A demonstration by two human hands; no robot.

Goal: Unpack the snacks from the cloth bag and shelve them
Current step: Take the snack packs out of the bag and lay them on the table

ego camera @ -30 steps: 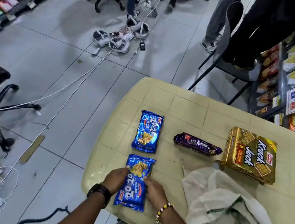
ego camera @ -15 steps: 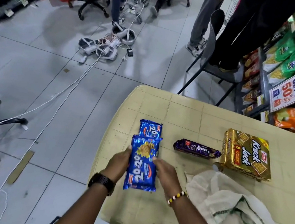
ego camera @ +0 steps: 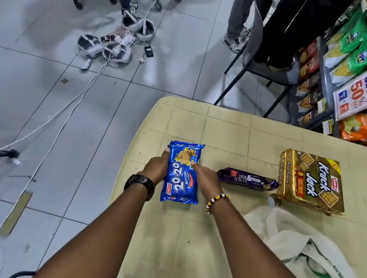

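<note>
While both sets of fingers clasped its long edges, the blue 20-20 pack [ego camera: 182, 173] sat mid-frame on the table [ego camera: 226, 130] — left hand [ego camera: 155, 167], right hand [ego camera: 206, 179]; Hide&Seek pack [ego camera: 247, 180], Krack Jack box [ego camera: 312, 181] rightward; cloth bag [ego camera: 302, 261] lower right.

Beige gridded plastic table [ego camera: 226, 130], centre-right of frame, bears: blue biscuit packet [ego camera: 182, 174], purple biscuit roll [ego camera: 246, 179], gold cracker pack [ego camera: 312, 181], white cloth bag [ego camera: 302, 257] lower right.

Two bare forearms with no sleeves reach in from the bottom edge. The left hand [ego camera: 156, 168] has a chunky black wristwatch [ego camera: 140, 184] with a dark band at the wrist. The right hand [ego camera: 207, 181] wears a beaded bracelet [ego camera: 215, 201] of white, yellow and dark round beads.
</note>
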